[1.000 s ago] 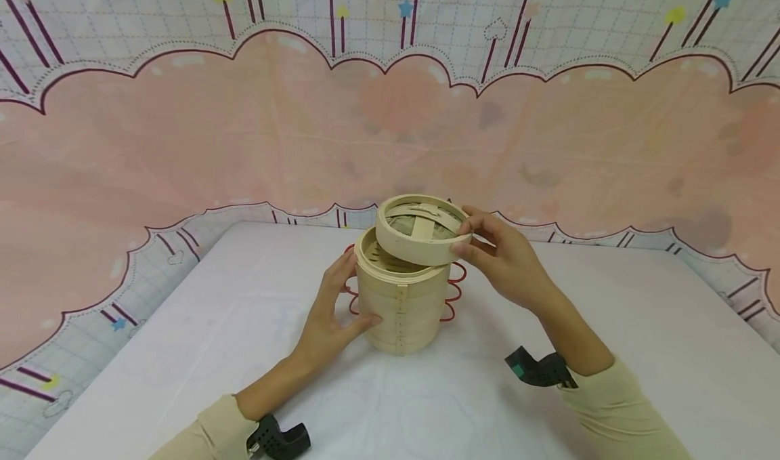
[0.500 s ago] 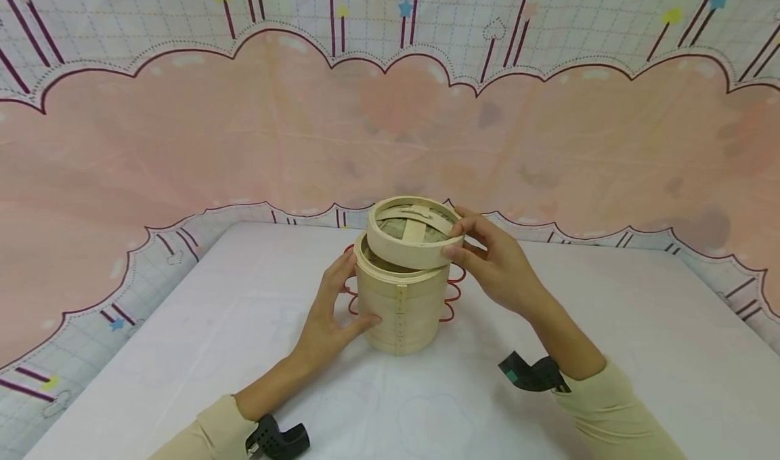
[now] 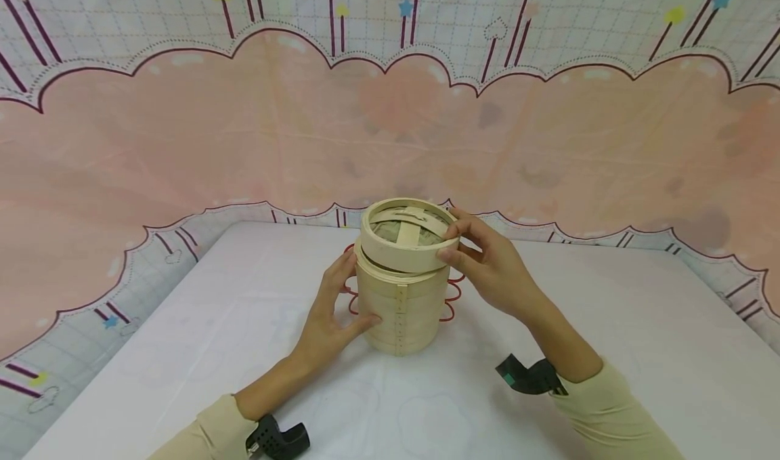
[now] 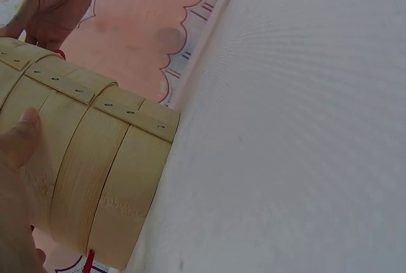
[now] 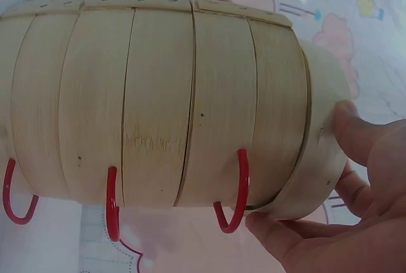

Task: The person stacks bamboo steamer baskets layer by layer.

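Note:
A round stack of bamboo steamer baskets (image 3: 380, 311) stands upright on the white table. My left hand (image 3: 329, 324) grips its left side, thumb across the front; in the left wrist view that thumb lies flat on the bamboo wall (image 4: 95, 171). On top is the bamboo steamer lid (image 3: 399, 253), domed with a woven strip across it, and my right hand (image 3: 496, 267) pinches its right edge between thumb and fingers. The lid sits slightly tilted and off centre over the upper rim, with a thin dark gap showing at the front. From the right wrist, the lid (image 5: 330, 95) overlaps the stack's end.
Red loops (image 5: 114, 203) stick out from both sides of the stack. A white cloth covers the table (image 3: 244, 290), and a patterned pink curtain (image 3: 305, 141) hangs behind it. Black cameras (image 3: 530, 375) are strapped at both wrists.
My right hand has brought the lid left and slightly down over the stack, covering the slatted inside that showed before. The left hand has kept its grip in the same place.

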Available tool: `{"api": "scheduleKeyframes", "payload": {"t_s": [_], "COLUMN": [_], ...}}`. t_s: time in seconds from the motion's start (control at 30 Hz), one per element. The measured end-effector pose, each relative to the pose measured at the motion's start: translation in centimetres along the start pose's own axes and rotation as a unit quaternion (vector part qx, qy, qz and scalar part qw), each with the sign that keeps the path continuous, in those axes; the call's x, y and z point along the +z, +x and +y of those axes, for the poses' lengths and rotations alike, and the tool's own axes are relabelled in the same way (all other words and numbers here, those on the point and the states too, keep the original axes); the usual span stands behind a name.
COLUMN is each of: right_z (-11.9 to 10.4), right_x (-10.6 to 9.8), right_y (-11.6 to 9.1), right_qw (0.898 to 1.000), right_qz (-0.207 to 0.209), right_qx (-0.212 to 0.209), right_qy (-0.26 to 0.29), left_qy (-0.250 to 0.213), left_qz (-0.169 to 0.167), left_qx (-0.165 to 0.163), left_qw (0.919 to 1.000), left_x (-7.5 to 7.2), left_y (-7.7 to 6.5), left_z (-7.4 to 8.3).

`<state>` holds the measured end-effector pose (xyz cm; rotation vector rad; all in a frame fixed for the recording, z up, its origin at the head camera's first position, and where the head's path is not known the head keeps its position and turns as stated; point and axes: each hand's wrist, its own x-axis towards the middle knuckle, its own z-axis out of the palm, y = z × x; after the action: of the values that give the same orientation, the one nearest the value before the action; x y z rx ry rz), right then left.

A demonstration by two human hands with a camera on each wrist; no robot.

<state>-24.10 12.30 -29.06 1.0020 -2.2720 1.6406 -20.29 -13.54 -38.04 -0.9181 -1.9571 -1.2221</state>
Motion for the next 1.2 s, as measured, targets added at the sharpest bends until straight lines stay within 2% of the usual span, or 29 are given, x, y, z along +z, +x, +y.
{"api": "scheduleKeyframes", "payload": {"t_s": [0.37,0.9,1.2], "right_z": [0.02,-0.06,-0.09], "right_x": [-0.04,-0.06,0.12], "right_y": [0.09,-0.01,0.00], "right_qw": [1.000,0.999,0.999], "right_qz": [-0.009,-0.015,-0.013], "right_qx": [-0.013,-0.038,-0.033], "right_qy": [0.021,0.004,-0.025], "left_qy": [0.005,0.006,0.006], "left_qz": [0.003,0.004,0.002], "left_qx": [-0.001,0.000,-0.005], "left_qw": [1.0000,1.0000,1.0000], "left_x": [0.25,0.34,0.30], "left_y": [0.21,0.13,0.11], "left_z": [0.21,0.27,0.32]}}
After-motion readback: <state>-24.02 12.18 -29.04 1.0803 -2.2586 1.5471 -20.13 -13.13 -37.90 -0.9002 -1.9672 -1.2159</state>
